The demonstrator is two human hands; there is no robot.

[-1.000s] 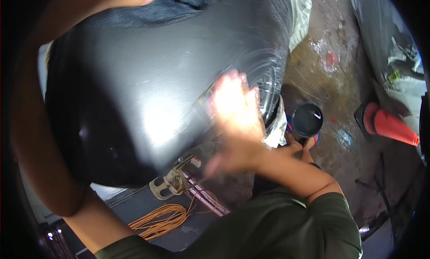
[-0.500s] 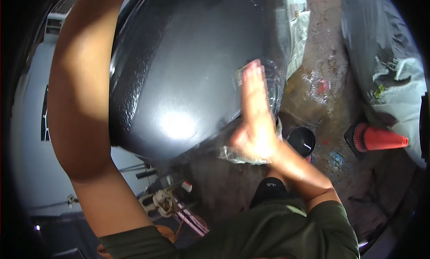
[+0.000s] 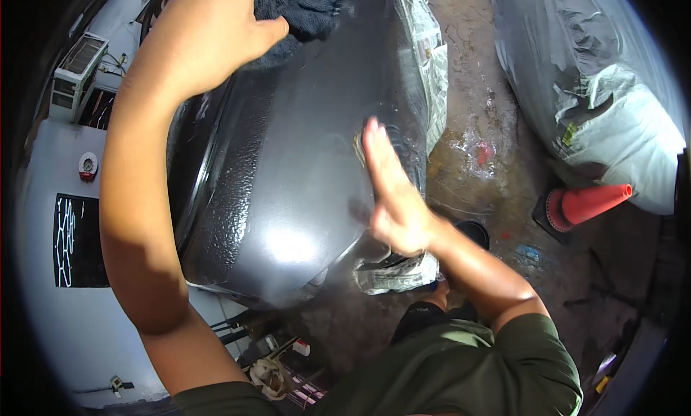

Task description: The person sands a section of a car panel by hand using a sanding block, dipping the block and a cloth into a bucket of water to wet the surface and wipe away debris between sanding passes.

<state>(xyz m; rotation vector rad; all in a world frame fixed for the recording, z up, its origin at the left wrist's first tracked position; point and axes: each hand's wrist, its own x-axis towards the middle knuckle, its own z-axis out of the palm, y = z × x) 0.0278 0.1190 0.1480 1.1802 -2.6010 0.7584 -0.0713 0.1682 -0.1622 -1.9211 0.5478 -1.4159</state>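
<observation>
Black cloth lies on the grey panel toward twelve o'clock, left hand back in view against it, placing both hands at that panel, though its grip cannot be told, nor whether the right hand, fingers together toward three o'clock, holds anything

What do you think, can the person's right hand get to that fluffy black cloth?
Probably yes, with a stretch: only bare dark car panel seems to lie between the right hand and the fluffy black cloth. The left hand is at its edge, though, and might get in the way.
</observation>
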